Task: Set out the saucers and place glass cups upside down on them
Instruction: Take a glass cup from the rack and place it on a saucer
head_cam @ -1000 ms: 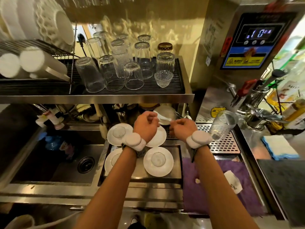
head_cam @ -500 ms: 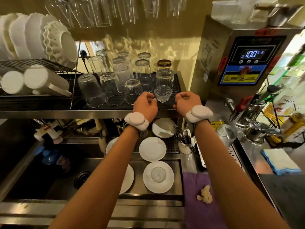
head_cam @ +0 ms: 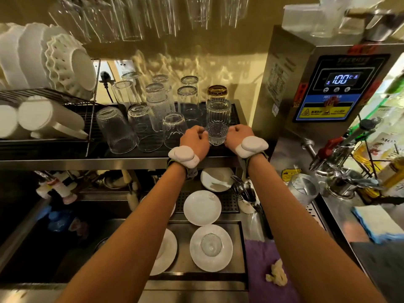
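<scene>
My left hand (head_cam: 193,138) and my right hand (head_cam: 237,136) are up at the shelf's front edge, fingers curled from both sides around the base of a ribbed glass cup (head_cam: 218,121). Exactly how they grip it is hidden. Several more glasses (head_cam: 150,119) stand upside down on the shelf to the left. Below, an empty saucer (head_cam: 202,207) lies on the perforated grate. Nearer me, a saucer (head_cam: 197,262) on the steel tray carries an upside-down glass cup (head_cam: 211,248). My left arm partly covers another saucer (head_cam: 168,250).
A dish rack (head_cam: 65,106) holds white plates at left. A hot-water dispenser (head_cam: 328,90) stands at right, taps below it. A sink (head_cam: 54,248) sits lower left. A cutlery holder (head_cam: 247,197), a metal jug (head_cam: 303,189) and a purple cloth (head_cam: 260,270) lie right of the saucers.
Both hands rose from the saucers to the shelf and closed in on the ribbed glass cup from either side. The view tilted upward.
</scene>
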